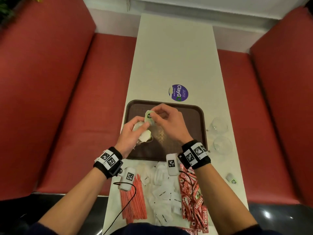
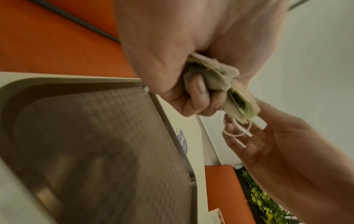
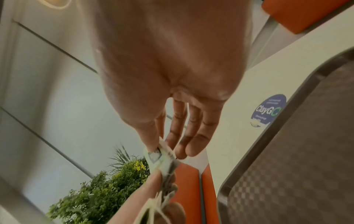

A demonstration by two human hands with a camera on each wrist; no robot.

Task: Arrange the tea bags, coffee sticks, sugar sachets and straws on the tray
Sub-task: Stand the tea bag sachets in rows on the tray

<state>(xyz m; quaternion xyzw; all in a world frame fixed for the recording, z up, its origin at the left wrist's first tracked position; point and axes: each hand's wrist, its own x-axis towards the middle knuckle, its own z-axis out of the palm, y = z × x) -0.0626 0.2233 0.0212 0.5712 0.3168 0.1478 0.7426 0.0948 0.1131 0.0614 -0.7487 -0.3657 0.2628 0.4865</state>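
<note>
At the near edge of the worktop (image 1: 169,56) the supplies lie sorted by kind, each in reach: red-striped straws (image 1: 133,199) at 7 o'clock, white sugar sachets (image 1: 165,195) at 6 o'clock and red coffee sticks (image 1: 193,195) at 5 o'clock. None of them is on the tray yet, so I judge the arranging to be at an early stage.

Just beyond them sits the brown tray (image 1: 189,116), its mesh floor bare where it shows. Above it both hands work on a bunch of tea bags (image 1: 144,134). The left hand (image 1: 130,134), over the tray's 9 o'clock side, has its fingers curled round the bunch; the left wrist view shows the bags crumpled in the palm with loops of string hanging out below. The grip there looks like a store, keeping the rest together while one is taken off. The right hand (image 1: 167,122), over the tray's middle, pinches a green-tagged tea bag (image 1: 149,117) between thumb and forefinger at the top of the bunch, its other fingers held out straight and clear. That light pinch suits a thin paper bag, and probably serves to free it from the tangled strings.

Off the tray at 3 o'clock stand two clear glasses (image 1: 220,134). One stray tea bag (image 1: 231,178) lies alone toward 4 o'clock. A round purple sticker (image 1: 178,92) lies past the tray's far rim at 12 o'clock.
</note>
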